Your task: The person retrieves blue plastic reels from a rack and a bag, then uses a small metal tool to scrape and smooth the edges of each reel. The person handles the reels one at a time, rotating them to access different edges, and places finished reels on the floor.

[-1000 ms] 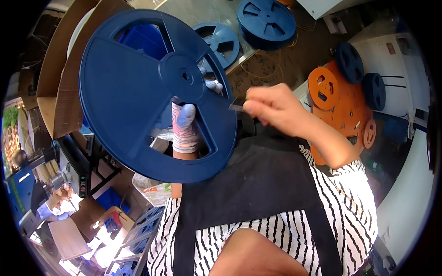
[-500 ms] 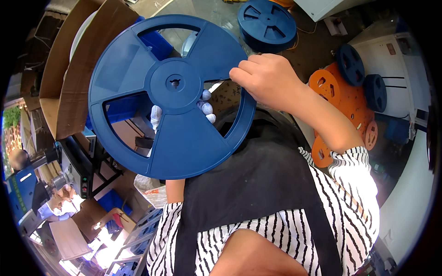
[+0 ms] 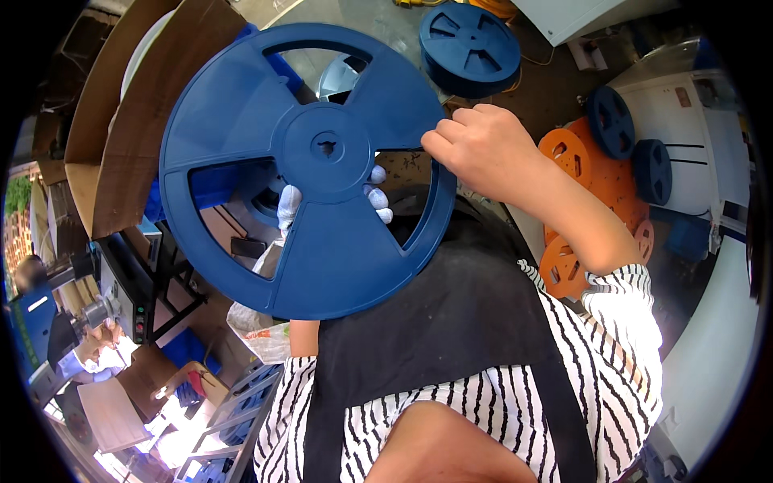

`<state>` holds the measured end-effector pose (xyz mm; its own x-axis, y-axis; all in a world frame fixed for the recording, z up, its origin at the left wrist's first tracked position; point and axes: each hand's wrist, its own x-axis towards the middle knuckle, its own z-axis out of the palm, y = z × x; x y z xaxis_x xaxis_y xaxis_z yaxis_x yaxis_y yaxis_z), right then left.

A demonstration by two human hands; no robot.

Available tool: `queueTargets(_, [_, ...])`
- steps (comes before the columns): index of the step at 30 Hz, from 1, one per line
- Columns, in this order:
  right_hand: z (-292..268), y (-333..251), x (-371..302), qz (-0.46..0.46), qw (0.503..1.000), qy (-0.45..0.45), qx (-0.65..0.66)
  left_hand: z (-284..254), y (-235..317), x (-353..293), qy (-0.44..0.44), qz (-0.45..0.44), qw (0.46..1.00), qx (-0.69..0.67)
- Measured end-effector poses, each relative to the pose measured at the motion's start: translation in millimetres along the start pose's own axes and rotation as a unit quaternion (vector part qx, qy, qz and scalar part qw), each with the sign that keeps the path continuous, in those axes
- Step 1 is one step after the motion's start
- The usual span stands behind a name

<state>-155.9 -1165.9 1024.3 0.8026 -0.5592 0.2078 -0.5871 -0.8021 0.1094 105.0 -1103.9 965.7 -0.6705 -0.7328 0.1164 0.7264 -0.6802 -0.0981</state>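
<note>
A large blue plastic reel (image 3: 324,253) with wide cut-out openings and a small central hole is held up in front of my chest, its flat face toward me. Behind it, my left hand (image 3: 289,207) in a pale glove supports the reel. Only its fingertips show, through two openings on either side of the hub; the palm is hidden. My bare right hand (image 3: 489,151) is closed at the reel's right rim, thumb and forefinger pressed together beside an opening. A thin light line runs along that opening's edge near the fingers; what they pinch cannot be made out.
More blue reels (image 3: 470,48) lie stacked at the back. Orange reels (image 3: 568,153) and two smaller blue ones stand at the right by a white cabinet. An open cardboard box (image 3: 133,161) stands at the left, above a dark machine (image 3: 129,294) with buttons.
The reel has shifted slightly right and down in view, and both hands have moved along with it. My right hand stays closed at the rim.
</note>
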Motion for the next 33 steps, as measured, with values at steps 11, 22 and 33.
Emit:
queueTargets(11, [-10.2,0.8,15.8,-0.013,0.996,0.081,0.044,1.9,0.7,-1.3,0.009,0.04,0.998,0.044])
queueTargets(22, [-26.5,11.7,16.2,0.361,0.597,0.021,0.716,-4.1,44.8,37.4,0.031,0.223,0.762,0.608])
queueTargets(33, [-40.4,-1.5,53.8,0.273,0.672,-0.207,0.656,-25.4,50.5,41.3,0.132,0.204,0.644,0.726])
